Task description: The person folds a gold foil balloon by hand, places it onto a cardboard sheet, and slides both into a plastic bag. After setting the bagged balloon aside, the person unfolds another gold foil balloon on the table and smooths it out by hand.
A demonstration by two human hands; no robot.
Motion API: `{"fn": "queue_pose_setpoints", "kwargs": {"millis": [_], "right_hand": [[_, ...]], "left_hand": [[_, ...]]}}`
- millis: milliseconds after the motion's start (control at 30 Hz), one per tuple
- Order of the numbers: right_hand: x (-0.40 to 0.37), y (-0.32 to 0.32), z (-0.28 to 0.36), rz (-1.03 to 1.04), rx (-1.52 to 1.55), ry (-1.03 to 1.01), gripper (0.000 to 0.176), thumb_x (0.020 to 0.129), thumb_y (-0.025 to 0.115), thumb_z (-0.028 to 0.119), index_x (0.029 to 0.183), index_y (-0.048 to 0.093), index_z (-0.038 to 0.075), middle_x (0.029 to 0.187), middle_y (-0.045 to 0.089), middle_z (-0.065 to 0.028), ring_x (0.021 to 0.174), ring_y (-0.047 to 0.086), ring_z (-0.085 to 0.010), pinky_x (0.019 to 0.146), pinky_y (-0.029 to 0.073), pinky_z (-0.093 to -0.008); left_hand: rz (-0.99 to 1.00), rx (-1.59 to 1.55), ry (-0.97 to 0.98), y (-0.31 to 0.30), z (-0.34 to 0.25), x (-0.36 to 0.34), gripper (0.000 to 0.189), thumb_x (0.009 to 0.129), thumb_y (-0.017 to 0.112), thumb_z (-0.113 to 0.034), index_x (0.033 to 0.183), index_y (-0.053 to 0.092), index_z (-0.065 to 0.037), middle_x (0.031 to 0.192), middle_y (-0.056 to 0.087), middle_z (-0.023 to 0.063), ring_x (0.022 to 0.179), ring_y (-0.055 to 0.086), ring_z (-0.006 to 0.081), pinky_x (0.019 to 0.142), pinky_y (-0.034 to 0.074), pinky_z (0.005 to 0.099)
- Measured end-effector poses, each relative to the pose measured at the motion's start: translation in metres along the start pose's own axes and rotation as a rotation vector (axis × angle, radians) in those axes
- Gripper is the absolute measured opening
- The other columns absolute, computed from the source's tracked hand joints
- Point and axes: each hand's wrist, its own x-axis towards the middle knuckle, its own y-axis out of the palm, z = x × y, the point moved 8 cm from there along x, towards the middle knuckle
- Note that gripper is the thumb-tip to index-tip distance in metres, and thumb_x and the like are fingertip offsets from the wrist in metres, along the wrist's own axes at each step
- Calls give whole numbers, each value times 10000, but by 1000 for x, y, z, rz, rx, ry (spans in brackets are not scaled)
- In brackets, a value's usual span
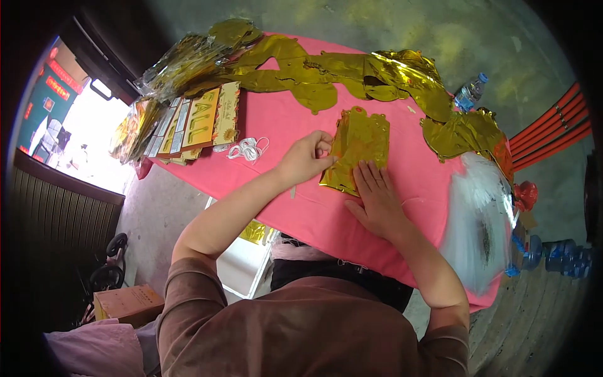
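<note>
Brown sleeves nearest. Left hand fingers closed, pinched edge of flat crinkled gold foil balloon on pink tabletop; right hand fingers open, pressed flat atop it. Foil looked light, slippery, crease-prone: hold by edges.

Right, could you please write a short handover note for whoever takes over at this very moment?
Left hand: curled shut on the left edge of the gold foil piece.
Right hand: open, flat on its lower part.
The piece lies flat on the pink table. More gold foil shapes are heaped along the far edge, with printed packs far left and a white string coil beside the left hand.
Done: one piece flat under the hands.
Left: apparently the heaped shapes.
</note>
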Motion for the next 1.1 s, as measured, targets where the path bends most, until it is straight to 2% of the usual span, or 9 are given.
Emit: {"fn": "queue_pose_setpoints", "kwargs": {"millis": [33, 133, 333, 367, 433, 733, 867, 933, 1100], "right_hand": [[0, 0, 0, -3, 11, 3, 706, 904, 488, 401, 1408, 284, -49, 1473, 274, -227, 1394, 210, -354, 1145, 120, -473], [-1, 2, -2, -7, 11, 9, 716, 900, 487, 417, 1405, 289, -50, 1474, 273, -225, 1394, 212, -353, 1144, 120, -474], [-1, 1, 0, -26, -5, 8, 718, 901, 476, 442, 1395, 307, -52, 1473, 275, -224, 1392, 215, -351, 1143, 120, -480], [-2, 0, 0, -32, -9, 5, 718, 901, 475, 445, 1392, 311, -52, 1472, 277, -224, 1391, 217, -350, 1141, 120, -485], [-4, 0, -1, -38, -9, 16, 718, 902, 472, 448, 1391, 312, -52, 1473, 276, -224, 1391, 219, -351, 1139, 123, -490], [-3, 2, -1, -37, -8, 22, 732, 902, 468, 453, 1397, 285, -53, 1463, 282, -233, 1387, 222, -359, 1131, 139, -499], [-4, 2, -1, -24, -28, 31, 755, 896, 470, 465, 1405, 267, -54, 1468, 267, -238, 1385, 219, -372, 1130, 140, -499], [-4, 3, -1, -24, -28, 31, 760, 897, 467, 467, 1408, 260, -56, 1470, 262, -241, 1384, 219, -376, 1130, 139, -500], [-4, 4, -2, -10, -17, 36, 761, 901, 454, 471, 1413, 250, -55, 1477, 248, -244, 1384, 214, -381, 1131, 133, -502]], "left_hand": [[-46, -33, -57, 0, 5, 2, 372, 805, 650, -22, 1148, 508, 0, 925, 601, 32, 806, 559, 72, 693, 458, 227], [-96, 92, -43, 0, -5, 2, 398, 800, 645, 14, 1169, 495, 5, 863, 577, 26, 720, 575, 76, 615, 475, 227], [-98, 46, -71, 4, 5, 8, 411, 789, 612, 80, 1175, 484, 22, 822, 564, 29, 557, 571, 83, 475, 475, 230], [-86, 42, -65, 6, 8, 9, 411, 789, 612, 80, 1175, 484, 22, 822, 564, 29, 557, 571, 83, 475, 475, 230], [-145, 17, -43, 1, 12, 11, 440, 702, 686, 10, 1121, 550, 7, 780, 605, 88, 687, 586, 193, 660, 490, 307], [-40, 170, -123, -2, 14, 32, 447, 682, 693, -5, 1112, 569, 0, 736, 607, 112, 683, 601, 208, 671, 491, 329], [-84, 219, -124, -5, 12, 37, 449, 681, 685, -17, 1113, 564, 6, 748, 625, 123, 708, 622, 226, 680, 493, 343], [-54, 245, -157, -5, -2, 33, 462, 726, 659, 51, 1168, 525, 23, 755, 612, 64, 676, 589, 128, 636, 494, 286], [-137, 344, -107, -11, 6, 41, 453, 719, 679, 26, 1147, 533, 34, 774, 629, 73, 672, 607, 148, 651, 505, 295]]}}
